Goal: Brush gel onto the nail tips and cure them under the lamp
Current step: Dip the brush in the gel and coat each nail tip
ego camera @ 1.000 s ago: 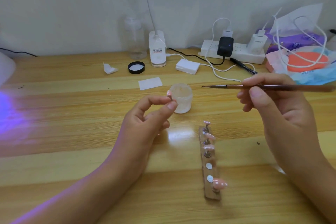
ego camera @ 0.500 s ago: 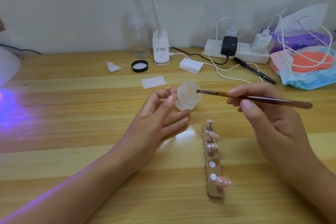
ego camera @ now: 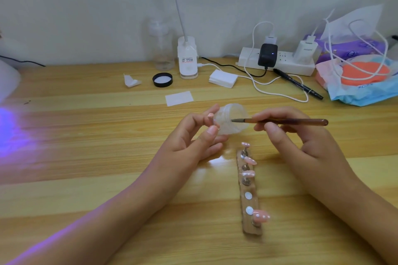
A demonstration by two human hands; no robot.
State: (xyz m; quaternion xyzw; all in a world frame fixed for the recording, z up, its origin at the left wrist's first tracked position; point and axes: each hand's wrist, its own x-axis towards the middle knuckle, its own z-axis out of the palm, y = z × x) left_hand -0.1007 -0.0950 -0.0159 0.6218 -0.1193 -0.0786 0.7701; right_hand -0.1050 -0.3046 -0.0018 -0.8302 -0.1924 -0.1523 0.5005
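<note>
Your left hand (ego camera: 193,137) pinches one pink nail tip (ego camera: 210,115) between thumb and finger, beside the gel jar (ego camera: 231,118). Your right hand (ego camera: 286,133) grips the brush (ego camera: 280,121), its bristles at the jar; I judge you are loading gel. Below your hands, the wooden holder (ego camera: 251,202) carries four tips and shows two bare spots. Curing remains: the purple lamp glow (ego camera: 8,127) lies far to your left.

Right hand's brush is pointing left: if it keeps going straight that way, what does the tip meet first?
Probably the small translucent jar: the brush in the right hand already overlaps it. Depth is unclear; beyond it sits the pink nail tip pinched in the left hand.
</note>
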